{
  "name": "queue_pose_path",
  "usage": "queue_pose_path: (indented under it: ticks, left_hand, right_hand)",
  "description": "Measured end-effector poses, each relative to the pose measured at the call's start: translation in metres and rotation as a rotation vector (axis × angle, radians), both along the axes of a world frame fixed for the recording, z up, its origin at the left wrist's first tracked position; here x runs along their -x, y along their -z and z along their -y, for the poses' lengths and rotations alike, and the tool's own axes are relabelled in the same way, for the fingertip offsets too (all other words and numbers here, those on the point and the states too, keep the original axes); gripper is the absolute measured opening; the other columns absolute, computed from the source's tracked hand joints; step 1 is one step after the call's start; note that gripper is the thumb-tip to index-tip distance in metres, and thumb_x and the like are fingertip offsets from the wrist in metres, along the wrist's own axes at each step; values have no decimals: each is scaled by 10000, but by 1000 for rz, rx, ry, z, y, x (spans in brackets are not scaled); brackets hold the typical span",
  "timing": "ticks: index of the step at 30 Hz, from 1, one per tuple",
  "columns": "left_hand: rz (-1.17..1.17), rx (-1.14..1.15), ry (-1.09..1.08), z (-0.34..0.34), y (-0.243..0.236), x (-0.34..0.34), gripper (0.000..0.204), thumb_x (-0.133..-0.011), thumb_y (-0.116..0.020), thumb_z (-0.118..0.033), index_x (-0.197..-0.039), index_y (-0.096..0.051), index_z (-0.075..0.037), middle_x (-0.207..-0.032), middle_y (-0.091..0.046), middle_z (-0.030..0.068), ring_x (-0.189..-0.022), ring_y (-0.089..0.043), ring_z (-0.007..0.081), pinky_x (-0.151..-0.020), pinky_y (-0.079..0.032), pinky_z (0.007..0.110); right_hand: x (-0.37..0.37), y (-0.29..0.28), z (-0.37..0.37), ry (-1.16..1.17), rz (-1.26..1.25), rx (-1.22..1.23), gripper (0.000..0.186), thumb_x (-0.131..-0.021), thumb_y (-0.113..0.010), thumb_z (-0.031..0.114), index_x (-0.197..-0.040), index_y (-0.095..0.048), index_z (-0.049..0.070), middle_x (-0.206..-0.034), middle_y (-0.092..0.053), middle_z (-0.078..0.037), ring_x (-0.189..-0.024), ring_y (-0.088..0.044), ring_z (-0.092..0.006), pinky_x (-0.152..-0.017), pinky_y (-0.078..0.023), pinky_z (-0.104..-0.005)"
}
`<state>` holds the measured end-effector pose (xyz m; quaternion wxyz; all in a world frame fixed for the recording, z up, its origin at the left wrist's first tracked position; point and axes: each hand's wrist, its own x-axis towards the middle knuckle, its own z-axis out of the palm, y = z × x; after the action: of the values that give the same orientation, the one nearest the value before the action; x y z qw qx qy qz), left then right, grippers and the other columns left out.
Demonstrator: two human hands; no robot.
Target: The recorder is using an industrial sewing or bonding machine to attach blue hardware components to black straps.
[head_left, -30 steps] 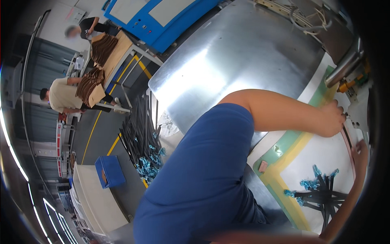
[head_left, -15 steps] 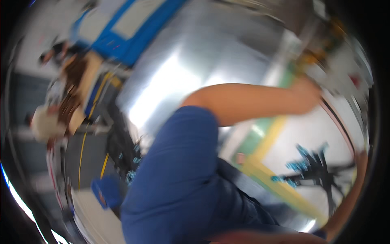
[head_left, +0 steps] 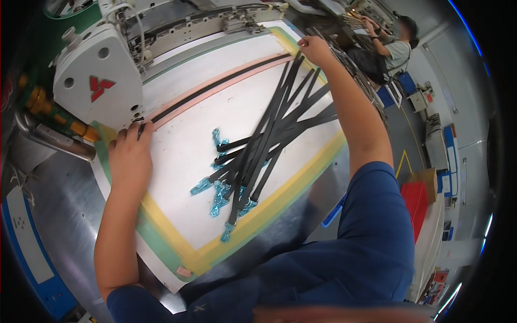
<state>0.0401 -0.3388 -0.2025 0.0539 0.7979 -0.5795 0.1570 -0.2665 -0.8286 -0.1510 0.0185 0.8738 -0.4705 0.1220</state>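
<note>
A narrow black strap (head_left: 215,89) lies straight between two pink strips (head_left: 186,92) on a white board. At its near left end, beside the machine head, my left hand (head_left: 132,156) rests with fingers bent together; a bit of black shows between them. My right hand (head_left: 318,51) is at the far right corner of the board, past the other end of the strap. Its thumb and fingers are pinched, and what they hold is too small to tell. Between my arms lies a loose pile of black straps (head_left: 264,140), their ends wrapped in clear bluish plastic (head_left: 219,202).
A white machine head (head_left: 97,81) stands at the left, with a metal rail (head_left: 204,27) along the back. Yellow tape (head_left: 274,215) borders the white board (head_left: 172,177), which lies on a metal table (head_left: 75,199). Another person (head_left: 398,46) works at the far right.
The view has swung round from a blurred, tilted angle and now shows the board, the machine head and both hands. Both hands were at the strap strip before too.
</note>
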Motion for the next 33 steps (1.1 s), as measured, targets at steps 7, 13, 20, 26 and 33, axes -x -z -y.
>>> queue_pose_path:
  ticks: [7,13,20,26,33]
  left_hand:
    - [-9,-29,-31,2,-1,1,495,-900,-545,-36,-1375,-627,-150,-1330,-644,116,-1179,-616,324,-959,-495,468]
    - [4,6,-5,3,3,-2,500,-888,-560,-47,-1366,-638,-171,-1316,-646,119,-1163,-624,315,-945,-496,471]
    - [-393,189,54,4,10,-14,442,-903,-582,-32,-1325,-693,-98,-1344,-644,204,-1235,-612,387,-1057,-480,470]
    - [-513,232,110,-5,10,-19,431,-897,-594,-33,-1318,-684,-38,-1372,-647,157,-1295,-586,340,-1105,-441,460]
    - [-194,237,66,-12,7,-6,383,-875,-642,-76,-1251,-709,-44,-1298,-679,81,-1245,-603,277,-1087,-414,460]
  right_hand:
    - [-3,21,-24,-178,15,-54,388,-914,-564,74,-1234,-771,146,-1153,-725,-241,-1090,-691,-401,-965,-537,-469]
    - [-5,29,-30,-78,-124,-32,391,-916,-548,66,-1238,-759,138,-1188,-738,-187,-1145,-691,-366,-994,-536,-460]
    - [-66,11,-81,-97,-469,-44,256,-918,-560,117,-1031,-772,26,-1137,-740,-211,-1120,-692,-377,-969,-550,-463]
    - [-131,25,-241,-523,-245,-2,365,-888,-537,37,-1190,-740,60,-1144,-697,-167,-1071,-684,-368,-947,-546,-468]
    - [-188,18,-325,-843,-139,-93,339,-917,-552,45,-1204,-731,76,-1104,-665,-143,-981,-712,-341,-826,-588,-431]
